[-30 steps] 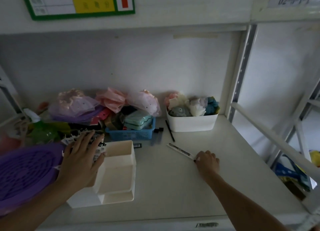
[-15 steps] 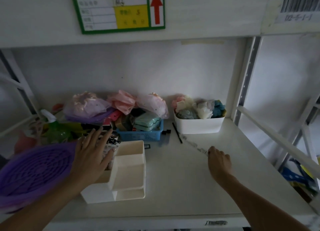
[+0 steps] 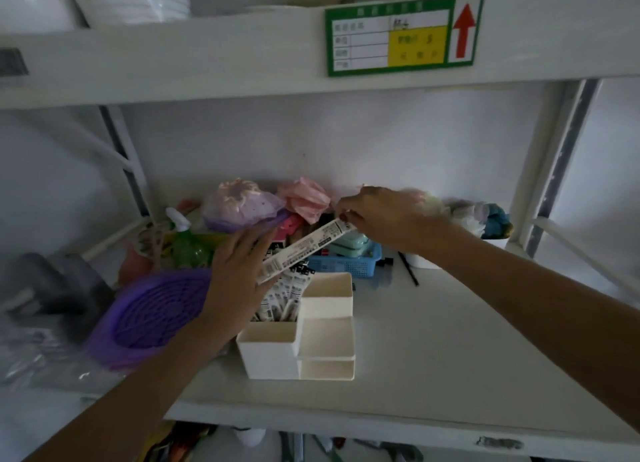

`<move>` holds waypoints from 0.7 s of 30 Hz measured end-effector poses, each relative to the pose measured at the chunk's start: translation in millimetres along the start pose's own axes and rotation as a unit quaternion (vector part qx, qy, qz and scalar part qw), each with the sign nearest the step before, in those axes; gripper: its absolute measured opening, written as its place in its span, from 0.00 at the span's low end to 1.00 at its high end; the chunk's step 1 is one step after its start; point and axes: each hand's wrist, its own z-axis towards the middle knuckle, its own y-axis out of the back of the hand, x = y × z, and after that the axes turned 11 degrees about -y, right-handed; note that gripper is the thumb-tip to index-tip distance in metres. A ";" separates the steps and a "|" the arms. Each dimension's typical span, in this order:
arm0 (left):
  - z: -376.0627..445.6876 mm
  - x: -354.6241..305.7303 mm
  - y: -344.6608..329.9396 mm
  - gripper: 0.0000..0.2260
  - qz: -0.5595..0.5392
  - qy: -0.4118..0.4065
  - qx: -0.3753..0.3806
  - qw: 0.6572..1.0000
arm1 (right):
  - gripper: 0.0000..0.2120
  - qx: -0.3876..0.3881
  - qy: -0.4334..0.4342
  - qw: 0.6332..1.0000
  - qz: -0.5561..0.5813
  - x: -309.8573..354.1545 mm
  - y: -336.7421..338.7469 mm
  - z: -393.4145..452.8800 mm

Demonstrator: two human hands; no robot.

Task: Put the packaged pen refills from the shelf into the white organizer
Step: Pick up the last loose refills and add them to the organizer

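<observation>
The white organizer (image 3: 311, 344) stands on the shelf, stepped into several compartments. Its back-left compartment holds several packaged pen refills (image 3: 282, 299) standing upright. My right hand (image 3: 384, 219) pinches the top end of one long packaged pen refill (image 3: 304, 250), held slanted in the air above the organizer's back-left corner. My left hand (image 3: 239, 274) is spread flat beside the standing refills, and its fingers touch the lower end of the held package. A thin black refill (image 3: 408, 269) lies loose on the shelf to the right.
Left of the organizer lies a purple round basket (image 3: 152, 319). Behind are a blue basket (image 3: 349, 264), bagged pink and purple items (image 3: 242, 205), a green spray bottle (image 3: 187, 247) and a white bin (image 3: 426, 261). The upper shelf beam (image 3: 207, 63) carries a green label.
My right hand lifted the packaged refill off the shelf and carried it left, above the organizer. My left hand stays by the organizer. The camera tilted upward.
</observation>
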 end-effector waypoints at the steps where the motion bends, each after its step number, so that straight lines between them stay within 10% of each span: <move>1: 2.0 -1.7 0.0 0.27 -0.024 -0.011 -0.004 1.000 | 0.09 -0.007 0.020 0.999 -0.033 8.3 0.9 5.8; 7: 3.5 0.0 4.0 0.35 -0.004 -0.039 0.058 0.998 | 0.06 -0.059 0.067 0.986 -0.139 34.6 17.3 21.1; 13: 17.6 5.2 4.8 0.06 -0.164 -0.002 -0.033 0.986 | 0.07 -0.107 0.106 0.978 -0.143 66.0 14.6 23.8; 21: -2.6 21.3 -35.3 0.04 -0.100 0.085 -0.026 0.991 | 0.10 -0.052 0.095 0.994 0.005 86.5 -11.0 22.1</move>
